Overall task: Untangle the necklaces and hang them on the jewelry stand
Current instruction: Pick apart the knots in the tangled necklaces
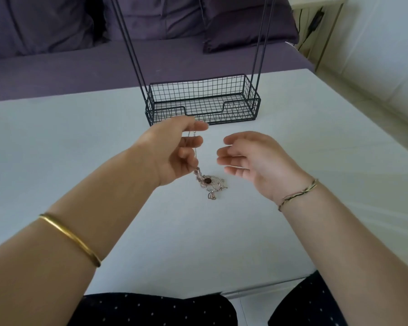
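The left hand (174, 151) was held above the white table (57, 142) with its fingers curled. A thin chain (195, 147) was pinched between its thumb and fingers. The chain ran down past the fingertips to the knotted necklaces (210, 183), a small tangle of pale links with 1 dark round stone in it. The tangle was seen just below the left hand and toward the right hand. Whether it rested on the table or hung just above it could not be told.

The right hand (252, 158) was held just beside the left, apart from it and from the chain, palm turned toward it. Its fingers were relaxed and loosely spread, and nothing was gripped.

The jewelry stand (203, 102) was placed just beyond both hands: a black wire basket on the table, with thin black rods (130, 43) rising from each end out of the frame. No necklace was seen on it.

A gold bangle (71, 238) was worn on the left forearm and a thread bracelet (297, 194) on the right wrist. A purple sofa (57, 31) was seen beyond the table.
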### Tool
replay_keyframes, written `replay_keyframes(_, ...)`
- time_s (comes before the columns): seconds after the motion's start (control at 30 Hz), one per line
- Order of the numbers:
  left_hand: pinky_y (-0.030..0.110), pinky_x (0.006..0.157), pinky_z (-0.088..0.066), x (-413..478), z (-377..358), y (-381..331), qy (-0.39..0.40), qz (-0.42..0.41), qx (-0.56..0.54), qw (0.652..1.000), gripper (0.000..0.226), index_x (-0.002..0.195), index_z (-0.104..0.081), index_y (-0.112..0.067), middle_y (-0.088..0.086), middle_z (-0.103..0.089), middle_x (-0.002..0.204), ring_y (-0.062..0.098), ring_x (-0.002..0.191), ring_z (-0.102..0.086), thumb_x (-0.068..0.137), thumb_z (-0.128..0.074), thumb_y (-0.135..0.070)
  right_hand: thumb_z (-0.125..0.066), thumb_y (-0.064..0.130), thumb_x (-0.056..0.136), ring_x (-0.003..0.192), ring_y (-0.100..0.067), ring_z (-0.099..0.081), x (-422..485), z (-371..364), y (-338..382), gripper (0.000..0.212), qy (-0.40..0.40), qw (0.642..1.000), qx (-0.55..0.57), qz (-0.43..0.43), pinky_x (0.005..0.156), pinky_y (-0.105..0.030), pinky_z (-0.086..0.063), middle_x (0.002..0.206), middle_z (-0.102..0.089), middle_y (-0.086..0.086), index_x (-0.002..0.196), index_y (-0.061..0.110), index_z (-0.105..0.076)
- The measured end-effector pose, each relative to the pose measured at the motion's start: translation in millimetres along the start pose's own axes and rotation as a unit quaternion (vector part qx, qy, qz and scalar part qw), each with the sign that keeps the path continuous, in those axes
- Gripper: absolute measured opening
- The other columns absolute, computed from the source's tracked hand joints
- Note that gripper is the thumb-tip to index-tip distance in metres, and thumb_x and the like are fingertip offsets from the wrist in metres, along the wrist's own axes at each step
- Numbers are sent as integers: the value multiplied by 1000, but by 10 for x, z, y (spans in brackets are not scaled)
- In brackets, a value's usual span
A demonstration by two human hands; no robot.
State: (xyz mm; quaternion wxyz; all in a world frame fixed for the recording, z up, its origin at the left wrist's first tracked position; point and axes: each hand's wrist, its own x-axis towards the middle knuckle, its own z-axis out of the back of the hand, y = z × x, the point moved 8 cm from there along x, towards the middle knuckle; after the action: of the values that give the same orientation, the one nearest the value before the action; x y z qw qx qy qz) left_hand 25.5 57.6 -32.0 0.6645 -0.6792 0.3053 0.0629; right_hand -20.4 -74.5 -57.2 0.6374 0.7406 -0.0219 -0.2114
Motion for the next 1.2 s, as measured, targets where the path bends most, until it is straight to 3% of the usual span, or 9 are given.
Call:
replay_keyframes(0.1, 12, 34, -26, -25, -74, -41, 30, -6, -3, 1000, 19, 96, -67, -14, 0, -49, 65, 6, 39, -22, 93, -50, -22, -60, 4, 86, 89, -18, -62, -35, -133, 1, 16, 42, 991, -119, 41, 82, -35, -52, 96, -66, -4, 98, 14, -62)
replay_keyframes(0.2, 11, 30, -20, -44, -111, -63, 56, -4, -18, 998, 23, 92, -67, -13, 0, -50, 65, 4, 36, -21, 94, -48, -26, -56, 8, 89, 105, -14, -60, -72, -302, -47, 21, 89, 979, -173, 56, 91, -37, -49, 110, -66, -2, 108, 15, -62)
replay_keyframes(0.27, 10, 30, -18, -50, -130, -60, 70, 2, -28, 997, 27, 90, -67, -12, 0, -51, 65, 3, 36, -20, 95, -47, -29, -55, 9, 90, 98, -13, -61, -89, -369, -54, 18, 106, 982, -150, 50, 93, -39, -47, 99, -68, 2, 106, 14, -63)
replay_keyframes(0.37, 10, 30, -16, -44, -144, -45, 83, 11, -32, 996, 30, 89, -67, -11, 0, -49, 64, 3, 35, -21, 96, -46, -31, -53, 11, 91, 79, -12, -63, -109, -397, -44, 14, 129, 989, -67, 20, 90, -37, -46, 73, -67, 4, 83, 18, -63)
replay_keyframes(0.53, 10, 31, -17, -24, -88, -18, 60, 11, 20, 998, 30, 78, -64, -10, -3, -48, 58, 3, 35, -24, 95, -46, -27, -49, 6, 89, 73, -22, -65, -103, -395, -67, 13, 149, 988, 36, -23, 89, -40, -49, 66, -62, -4, 82, 10, -59)
replay_keyframes(0.7, 11, 35, -30, 15, 33, 24, 9, 15, 101, 995, 33, 66, -57, -14, -6, -43, 49, 5, 35, -34, 95, -48, -27, -54, 5, 88, 51, -16, -58, -70, -306, -45, 13, 102, 992, 72, -23, 71, -35, -48, 53, -47, -1, 77, 10, -53)
replay_keyframes(1.03, 12, 35, -31, 29, 46, 21, -7, 8, 146, 989, 29, 65, -54, -16, -7, -40, 50, 4, 35, -33, 94, -51, -23, -49, 11, 92, 46, -12, -53, -15, -193, -48, 19, 66, 994, 79, -37, 57, -26, -50, 59, -45, 0, 75, 11, -58)
replay_keyframes(1.2, 12, 34, -27, 29, 34, 20, -3, 6, 149, 989, 30, 64, -52, -17, -7, -37, 51, 4, 35, -29, 94, -50, -23, -45, 16, 92, 47, -14, -54, -23, -186, -64, 27, 60, 993, 85, -52, 63, -28, -48, 61, -49, -1, 66, 12, -53)
